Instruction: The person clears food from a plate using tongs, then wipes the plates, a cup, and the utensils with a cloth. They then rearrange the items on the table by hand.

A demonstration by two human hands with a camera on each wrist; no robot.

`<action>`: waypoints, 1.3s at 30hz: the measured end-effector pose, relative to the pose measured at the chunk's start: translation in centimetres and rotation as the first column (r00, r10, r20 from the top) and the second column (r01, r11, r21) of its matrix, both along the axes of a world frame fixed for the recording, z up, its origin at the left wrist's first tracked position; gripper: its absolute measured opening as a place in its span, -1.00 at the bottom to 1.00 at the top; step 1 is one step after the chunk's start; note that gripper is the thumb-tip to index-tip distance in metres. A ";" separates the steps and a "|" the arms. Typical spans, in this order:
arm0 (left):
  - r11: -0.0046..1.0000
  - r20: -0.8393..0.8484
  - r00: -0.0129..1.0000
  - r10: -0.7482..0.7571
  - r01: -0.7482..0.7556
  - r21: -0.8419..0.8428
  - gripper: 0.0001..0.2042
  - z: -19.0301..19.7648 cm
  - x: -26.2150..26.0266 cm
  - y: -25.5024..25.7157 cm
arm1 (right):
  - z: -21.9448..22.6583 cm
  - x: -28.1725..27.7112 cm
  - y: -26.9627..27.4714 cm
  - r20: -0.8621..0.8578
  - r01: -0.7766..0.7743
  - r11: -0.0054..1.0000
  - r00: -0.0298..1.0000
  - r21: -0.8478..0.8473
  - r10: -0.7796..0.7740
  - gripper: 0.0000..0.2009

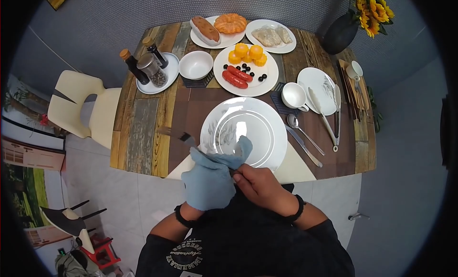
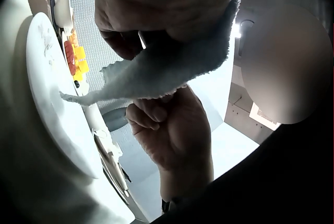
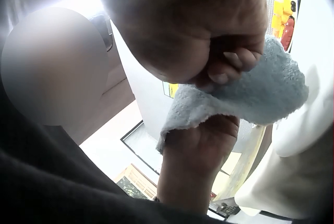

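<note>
A light blue cloth drapes over my left hand just in front of the dinner plate's near edge. Through the cloth that hand grips a fork, whose tines stick out to the left, slightly blurred. My right hand curls round the end of the fork's handle, thumb on top, and most of the handle is hidden under cloth. Part of the cloth overlaps the large white plate, which has a silvery pattern on its left side.
Right of the plate lie a knife, a spoon and tongs, near a white cup. Behind stand a plate of sausages and corn, a white bowl and a tray of seasoning bottles. A vase stands back right.
</note>
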State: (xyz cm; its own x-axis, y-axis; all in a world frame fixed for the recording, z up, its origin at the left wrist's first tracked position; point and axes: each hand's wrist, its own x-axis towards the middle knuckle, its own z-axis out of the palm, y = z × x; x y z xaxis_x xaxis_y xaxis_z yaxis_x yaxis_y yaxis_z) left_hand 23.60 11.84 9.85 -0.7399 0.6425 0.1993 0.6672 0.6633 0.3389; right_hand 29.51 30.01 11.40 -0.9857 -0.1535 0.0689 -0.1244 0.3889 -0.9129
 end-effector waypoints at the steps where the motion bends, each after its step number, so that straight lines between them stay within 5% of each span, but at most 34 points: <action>1: 1.000 0.000 1.000 0.001 -0.001 0.001 -0.77 0.5 -0.2 0.2 | -0.1 0.1 0.0 0.003 -0.023 1.000 1.000 0.020 0.023 -0.87; 3: 0.989 0.182 0.976 0.121 -0.102 -0.111 -0.69 2.3 -1.3 0.7 | -0.2 0.3 0.2 0.038 -0.059 0.998 0.998 0.031 0.058 -0.87; 6: 0.945 0.148 0.934 0.325 -0.315 -0.090 -0.70 3.3 -2.5 0.2 | -0.1 0.8 1.0 0.097 -0.145 0.989 0.985 -0.005 0.144 -0.88; 8: 0.977 -0.009 0.979 0.204 -0.204 -0.056 -0.78 3.0 -3.8 -0.4 | -0.1 1.4 1.8 0.118 -0.190 0.981 0.974 -0.051 0.195 -0.89; 10: 0.777 0.316 0.915 0.251 -0.385 0.498 -0.87 -0.1 -4.2 -1.3 | -0.1 2.1 2.4 0.195 -0.226 0.973 0.953 -0.045 0.230 -0.87; 14: 0.932 -0.001 0.946 0.324 -0.319 0.170 -0.84 1.7 -3.0 -0.6 | 0.1 2.6 2.4 0.234 -0.234 0.967 0.939 -0.100 0.251 -0.84; 16: 0.977 -0.209 0.962 0.175 -0.196 -0.084 -0.78 1.2 -2.5 -0.4 | -0.1 2.5 1.5 0.258 -0.143 0.967 0.946 -0.211 0.197 -0.83; 20: 0.980 -0.249 0.961 0.123 -0.158 -0.125 -0.83 4.1 -1.1 2.4 | -1.4 2.2 1.7 0.249 -0.118 0.971 0.954 -0.208 0.169 -0.77; 22: 0.969 0.050 0.997 -0.067 0.077 -0.236 -0.81 1.4 -0.5 1.8 | -2.0 2.4 1.8 0.290 -0.113 0.961 0.939 -0.254 0.187 -0.73; 26: 0.968 0.033 0.990 0.137 -0.126 -0.216 -0.52 0.6 -1.3 0.9 | -1.8 2.3 1.6 0.288 -0.119 0.952 0.936 -0.283 0.203 -0.70; 28: 0.968 -0.117 0.962 0.248 -0.250 -0.002 -0.63 1.7 -2.5 0.6 | -1.6 2.2 1.7 0.351 -0.177 0.952 0.900 -0.249 0.259 -0.70; 30: 0.972 -0.189 0.958 0.214 -0.229 -0.060 -0.74 3.1 -3.5 0.1 | -1.5 2.1 1.8 0.362 -0.197 0.949 0.890 -0.245 0.278 -0.70; 32: 0.969 -0.237 0.942 0.238 -0.212 0.128 -0.82 4.1 -4.0 -0.4 | -1.4 2.2 1.8 0.376 -0.211 0.947 0.879 -0.243 0.292 -0.71; 33: 0.975 -0.137 0.965 0.222 -0.220 0.035 -0.82 5.6 -3.9 -0.7 | -1.2 2.2 1.7 0.381 -0.235 0.948 0.874 -0.216 0.303 -0.71; 37: 0.939 -0.160 0.945 0.285 -0.309 -0.151 -0.80 5.0 -3.6 -1.1 | -1.5 2.2 1.7 0.374 -0.230 0.954 0.882 -0.191 0.288 -0.72; 39: 0.862 0.056 0.872 0.486 -0.488 0.138 -0.80 5.6 -3.6 -0.8 | -1.3 2.2 2.0 0.382 -0.215 0.960 0.884 -0.181 0.270 -0.72</action>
State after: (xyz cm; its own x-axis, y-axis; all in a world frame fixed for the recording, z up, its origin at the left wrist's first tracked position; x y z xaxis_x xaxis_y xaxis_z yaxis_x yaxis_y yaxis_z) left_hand 20.00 11.05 15.48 -0.9555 0.1650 0.2445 0.2646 0.8457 0.4635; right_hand 31.76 32.01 10.07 -0.8669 -0.4083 -0.2860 0.1853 0.2687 -0.9453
